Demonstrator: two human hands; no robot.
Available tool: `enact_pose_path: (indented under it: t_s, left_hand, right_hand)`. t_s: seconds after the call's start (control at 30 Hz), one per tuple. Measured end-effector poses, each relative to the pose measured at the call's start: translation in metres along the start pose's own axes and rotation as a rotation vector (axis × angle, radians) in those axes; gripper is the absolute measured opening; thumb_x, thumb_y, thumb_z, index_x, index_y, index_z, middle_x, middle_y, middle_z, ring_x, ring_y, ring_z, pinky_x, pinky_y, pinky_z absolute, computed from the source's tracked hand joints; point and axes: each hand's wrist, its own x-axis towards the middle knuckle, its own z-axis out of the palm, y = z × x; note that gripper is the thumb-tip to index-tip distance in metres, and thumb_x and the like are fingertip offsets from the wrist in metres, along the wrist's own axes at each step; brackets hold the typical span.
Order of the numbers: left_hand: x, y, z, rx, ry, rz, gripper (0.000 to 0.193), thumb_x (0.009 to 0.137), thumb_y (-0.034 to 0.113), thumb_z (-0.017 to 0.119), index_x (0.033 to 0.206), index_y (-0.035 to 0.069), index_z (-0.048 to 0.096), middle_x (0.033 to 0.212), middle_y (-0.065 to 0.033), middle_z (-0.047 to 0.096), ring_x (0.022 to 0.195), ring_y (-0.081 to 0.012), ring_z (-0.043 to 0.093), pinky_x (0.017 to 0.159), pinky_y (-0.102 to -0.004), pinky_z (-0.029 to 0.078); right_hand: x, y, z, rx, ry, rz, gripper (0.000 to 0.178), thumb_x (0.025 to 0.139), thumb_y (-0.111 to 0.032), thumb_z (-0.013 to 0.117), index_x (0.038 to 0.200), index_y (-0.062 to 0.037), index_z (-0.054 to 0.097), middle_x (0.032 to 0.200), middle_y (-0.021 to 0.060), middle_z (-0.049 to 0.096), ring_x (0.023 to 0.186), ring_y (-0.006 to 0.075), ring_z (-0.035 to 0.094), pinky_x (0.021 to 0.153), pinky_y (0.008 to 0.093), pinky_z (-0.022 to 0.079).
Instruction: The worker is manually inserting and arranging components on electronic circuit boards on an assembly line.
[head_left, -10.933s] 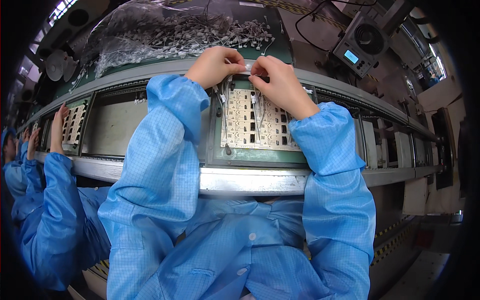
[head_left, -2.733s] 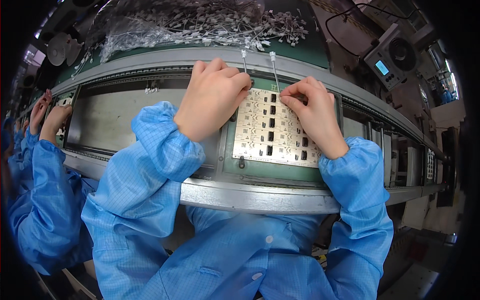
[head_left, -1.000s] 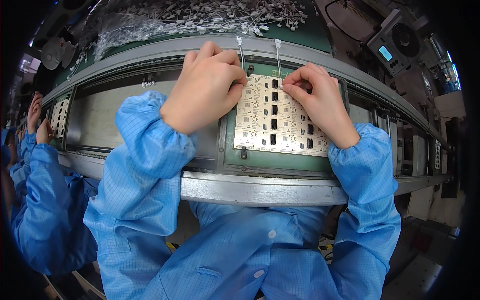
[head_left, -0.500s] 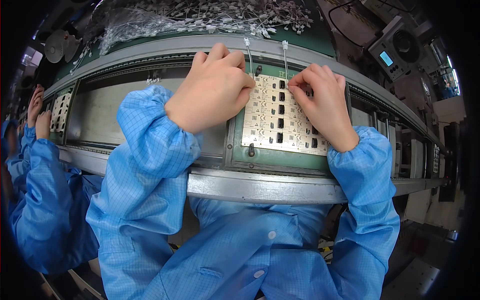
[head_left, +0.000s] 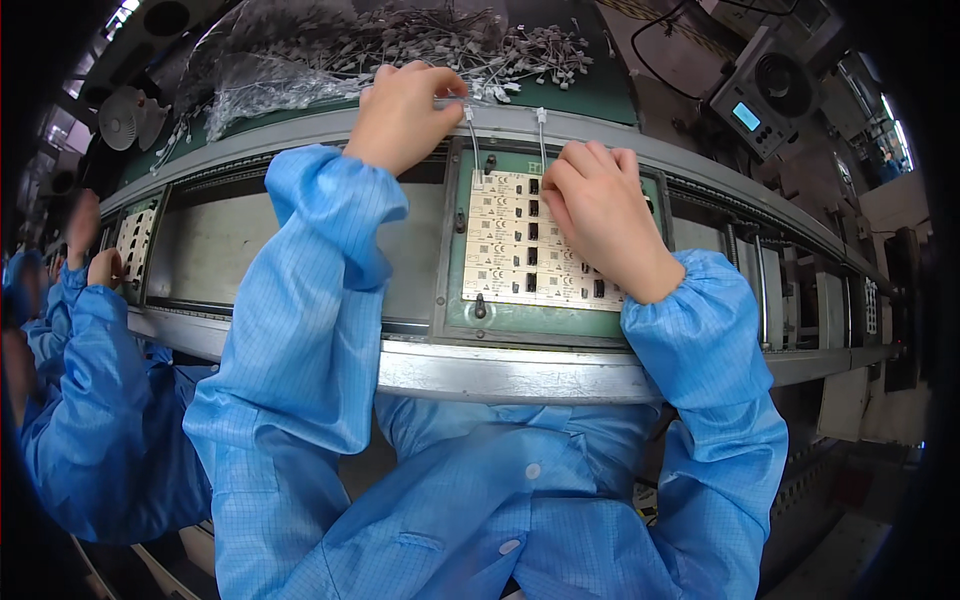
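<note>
A cream-coloured panel of circuit boards (head_left: 500, 238) with rows of black components lies in a green fixture (head_left: 560, 322) in front of me. Two thin white cables with white plug ends, a left cable (head_left: 474, 140) and a right cable (head_left: 542, 140), run from its far edge over the rail. My left hand (head_left: 405, 118) is raised over the far rail beside the left cable's plug; thumb and forefinger are curved but apart, with nothing visible between them. Over the panel's upper right, my right hand (head_left: 605, 215) has bent, closed fingers at the right cable's lower end. Whatever its fingertips grip is hidden.
A heap of white cables (head_left: 480, 50) and clear plastic bag (head_left: 290, 85) lie beyond the far rail (head_left: 330, 110). The near metal rail (head_left: 510, 372) runs before me. At left, a co-worker's sleeve (head_left: 110, 400) reaches another panel (head_left: 135, 240). A device with a lit screen (head_left: 745, 116) stands at right.
My left hand has left the panel's upper left corner and moved up and away over the far rail. My right hand stays at the right cable's lower end. The view has shifted slightly.
</note>
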Motion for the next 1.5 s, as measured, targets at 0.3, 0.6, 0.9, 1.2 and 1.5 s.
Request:
enact_pose_path:
  t_s: [0.3,0.6,0.9,1.2,1.5]
  left_hand:
    - [0.028,0.015,0.034,0.29,0.087,0.02,0.02,0.085,0.026,0.065,0.102,0.022,0.075,0.104,-0.0022,0.07,0.108,-0.0283,0.058,0.091,-0.0502,0.04]
    - [0.029,-0.007,0.039,0.045,0.095,0.022,0.016,0.088,0.022,0.062,0.098,0.021,0.074,0.097,-0.0004,0.072,0.103,-0.0274,0.061,0.088,-0.0505,0.04]
    - [0.019,-0.021,0.022,0.077,0.068,-0.01,0.019,0.087,0.021,0.06,0.099,0.021,0.075,0.102,-0.0032,0.07,0.106,-0.0299,0.058,0.09,-0.0518,0.04]
    - [0.044,-0.02,0.027,-0.098,0.113,-0.057,0.022,0.085,0.022,0.061,0.103,0.02,0.074,0.102,-0.003,0.067,0.108,-0.0311,0.056,0.092,-0.0523,0.041]
    - [0.09,0.036,0.058,0.203,-0.067,0.111,0.029,0.084,0.029,0.065,0.111,0.022,0.071,0.115,-0.0049,0.068,0.119,-0.0308,0.055,0.098,-0.0545,0.041]
  right_hand:
    - [0.007,-0.024,-0.002,-0.25,-0.143,0.031,0.019,0.071,0.002,0.063,0.089,-0.0014,0.061,0.098,0.0115,0.054,0.101,0.027,0.051,0.092,0.0404,0.039]
    - [0.004,0.005,-0.004,0.095,-0.128,0.058,0.006,0.085,-0.004,0.063,0.091,-0.0047,0.066,0.094,0.0075,0.057,0.099,0.0265,0.054,0.092,0.0396,0.039]
    - [0.008,-0.007,-0.009,-0.068,-0.117,0.009,0.003,0.085,-0.003,0.064,0.087,-0.0038,0.063,0.093,0.0073,0.056,0.097,0.0259,0.054,0.094,0.0409,0.039]
    - [0.007,-0.004,-0.027,0.143,-0.276,0.087,0.013,0.086,-0.005,0.062,0.093,-0.0031,0.072,0.087,0.0064,0.058,0.095,0.024,0.056,0.092,0.0388,0.037]
    - [-0.002,0.01,-0.021,0.323,-0.197,0.17,0.019,0.086,-0.005,0.056,0.091,-0.0055,0.074,0.088,0.0054,0.062,0.097,0.022,0.058,0.094,0.0382,0.034]
